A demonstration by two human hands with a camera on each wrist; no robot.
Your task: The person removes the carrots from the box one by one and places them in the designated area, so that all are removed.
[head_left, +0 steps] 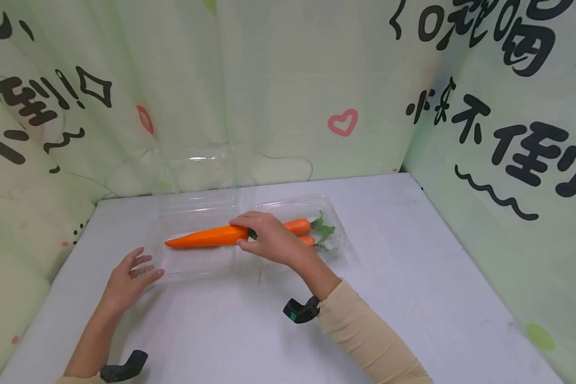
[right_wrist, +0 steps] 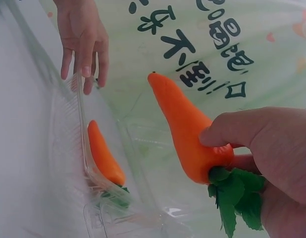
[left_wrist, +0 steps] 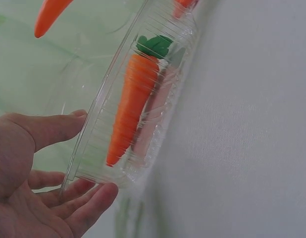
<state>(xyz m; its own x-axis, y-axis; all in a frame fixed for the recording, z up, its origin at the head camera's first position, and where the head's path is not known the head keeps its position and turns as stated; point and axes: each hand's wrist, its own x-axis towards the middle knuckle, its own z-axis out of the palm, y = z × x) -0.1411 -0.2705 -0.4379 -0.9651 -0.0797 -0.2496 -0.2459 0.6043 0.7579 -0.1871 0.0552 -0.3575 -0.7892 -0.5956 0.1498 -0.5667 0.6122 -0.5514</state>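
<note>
The right hand [head_left: 273,240] pinches an orange carrot [head_left: 206,237] near its leafy end, long axis pointing leftward over the clear plastic box [head_left: 197,265]; the left hand [head_left: 130,280], loosely spread, lies beyond the tip, perhaps touching the box.

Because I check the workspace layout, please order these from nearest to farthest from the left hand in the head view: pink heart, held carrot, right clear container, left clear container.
1. Left clear container: beside the left hand.
2. Held carrot: to the right, in the right hand.
3. Right clear container: farther right.
4. Pink heart: on the back curtain.
</note>
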